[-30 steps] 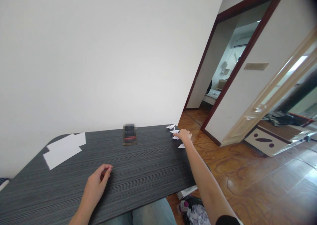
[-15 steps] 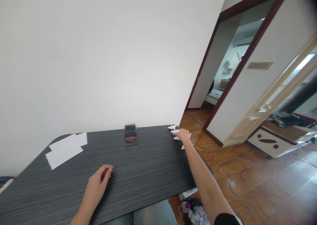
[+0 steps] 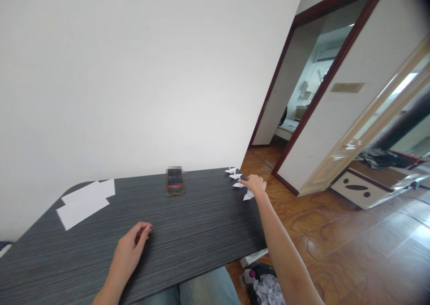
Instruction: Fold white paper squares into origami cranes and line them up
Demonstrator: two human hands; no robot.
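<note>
Several white folded paper cranes stand in a row along the right end of the dark table [image 3: 188,224]. The far paper crane [image 3: 230,171] is by the back corner, and the near paper crane [image 3: 248,195] is partly covered by my wrist. My right hand [image 3: 255,184] reaches over the row with thumb and fingers apart, the thumb beside a middle paper crane [image 3: 239,185]. Whether the thumb touches it I cannot tell. My left hand [image 3: 132,244] rests on the table with its fingers curled towards the thumb, and nothing shows in it.
White paper sheets [image 3: 83,204] lie overlapping at the table's back left. A dark, blurred-out box [image 3: 175,182] stands near the wall. Below the right edge, a black bag [image 3: 268,289] holds paper scraps, with a purple-capped bottle [image 3: 248,276] alongside.
My right hand has shifted slightly right and nearer along the row, uncovering more of the cranes. My left hand stays put. The view has turned a little.
</note>
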